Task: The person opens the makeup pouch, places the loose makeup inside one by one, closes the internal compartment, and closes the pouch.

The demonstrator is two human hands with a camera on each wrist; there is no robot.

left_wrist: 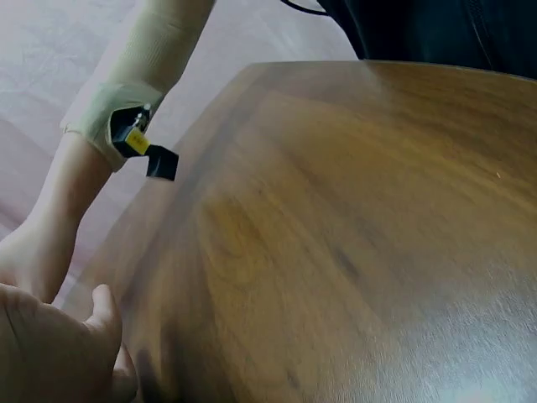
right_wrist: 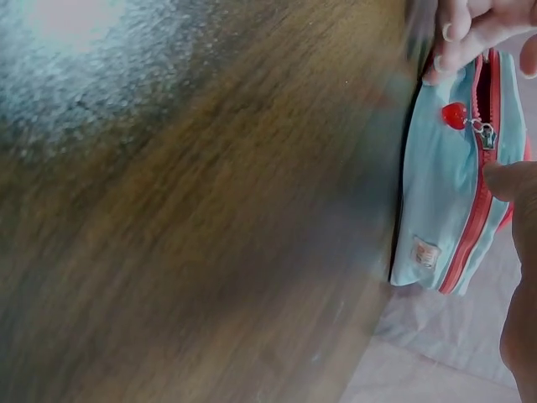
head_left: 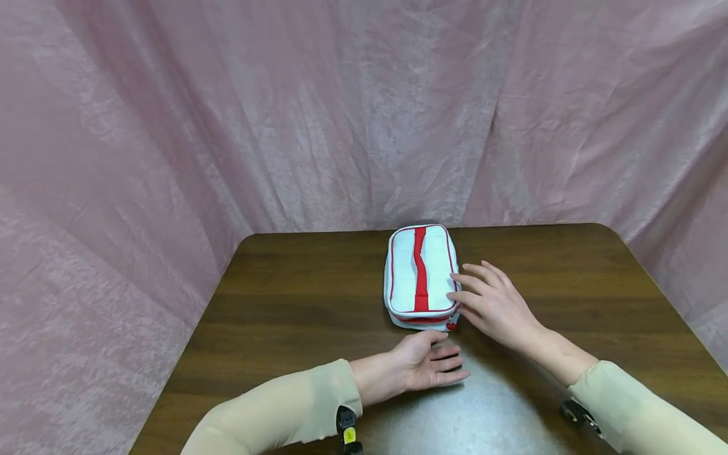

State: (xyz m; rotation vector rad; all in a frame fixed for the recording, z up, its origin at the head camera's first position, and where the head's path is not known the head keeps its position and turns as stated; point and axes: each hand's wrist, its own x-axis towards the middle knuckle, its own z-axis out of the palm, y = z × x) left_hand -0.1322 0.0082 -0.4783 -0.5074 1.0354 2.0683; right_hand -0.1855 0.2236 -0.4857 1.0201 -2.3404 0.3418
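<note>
A pale blue-white zip pouch [head_left: 405,272] with red piping and a red strap handle lies on the table. Its red zipper [right_wrist: 474,218] runs along the side, and a red heart charm [right_wrist: 454,116] hangs from the pull. Above the pull, the zip is parted. My right hand [head_left: 500,309] is at the pouch's right side, fingers spread, with fingertips over the lid's edge. Just in front of the pouch's near end, my left hand [head_left: 423,365] has its palm turned sideways and fingers extended. Whether the left hand touches the pouch I cannot tell.
The brown wooden table [head_left: 296,297] has rounded far corners, and the pouch lies close to its back edge. Pink velvety curtains [head_left: 341,114] hang behind and around it. Dark devices [head_left: 348,430] are strapped at both wrists.
</note>
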